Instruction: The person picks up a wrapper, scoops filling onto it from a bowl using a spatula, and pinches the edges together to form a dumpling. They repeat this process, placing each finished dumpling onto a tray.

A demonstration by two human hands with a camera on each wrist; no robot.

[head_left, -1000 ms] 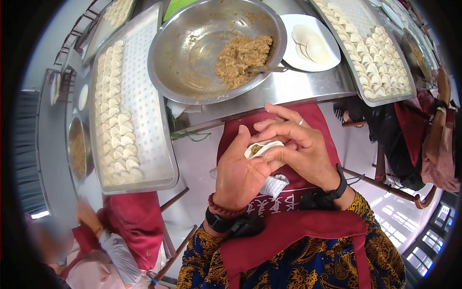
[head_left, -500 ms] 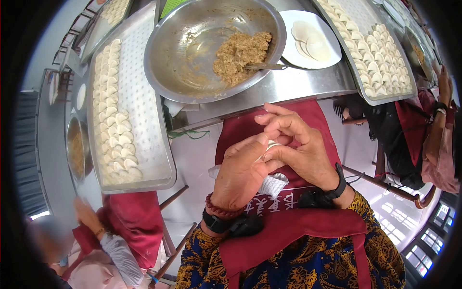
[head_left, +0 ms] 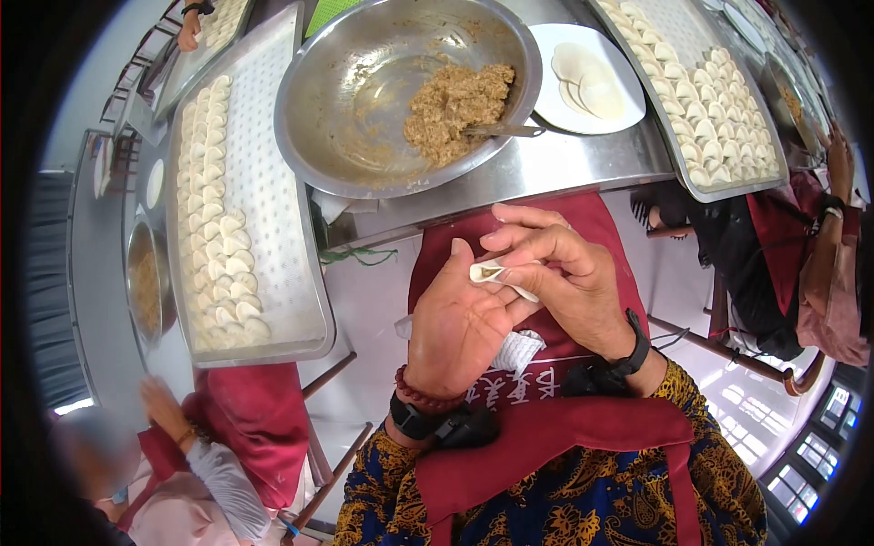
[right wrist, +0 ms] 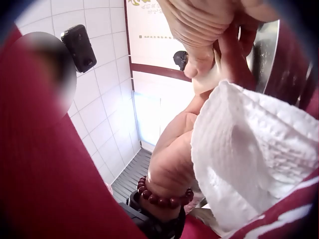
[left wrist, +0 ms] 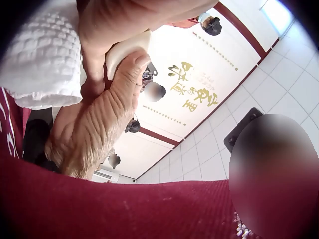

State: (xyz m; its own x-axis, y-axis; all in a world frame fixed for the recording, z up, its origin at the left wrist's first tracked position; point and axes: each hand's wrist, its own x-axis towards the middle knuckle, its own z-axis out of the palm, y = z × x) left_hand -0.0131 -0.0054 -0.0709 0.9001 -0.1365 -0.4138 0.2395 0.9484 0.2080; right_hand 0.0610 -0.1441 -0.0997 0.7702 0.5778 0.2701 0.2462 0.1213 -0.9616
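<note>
The right hand (head_left: 574, 287) pinched a pale, half-moon dough dumpling (head_left: 516, 283) between its thumb and fingers, while the left hand (head_left: 460, 323) lay palm up beneath, its fingers extended under the dumpling and its thumb raised apart. In the head view, the dumpling's end nearest the left thumb gaped, with a little brown filling inside; neither wrist view showed that opening. The left wrist view showed the right thumb (left wrist: 127, 74) pressed along the dough's smooth outer side, a contact seen only from above by the head camera.

Just below the fingers, on the wearer's dark red cloth apron (head_left: 546, 432), hung a white, textured cloth (right wrist: 249, 154), which loomed large in both wrist views and looked small from the head. A dark red beaded bracelet (right wrist: 164, 197) circled the left wrist.

Only the head view clearly showed the things beyond the fingers: a wide, round steel bowl (head_left: 314, 150) of brown minced filling (head_left: 460, 114) on a shiny metal worktop (head_left: 592, 164), and right of it a white plate (head_left: 551, 41) with thin round wrappers (head_left: 592, 86). Well left of the fingers, a perforated metal tray (head_left: 269, 182) carried rows of finished pale dumplings (head_left: 218, 264).
</note>
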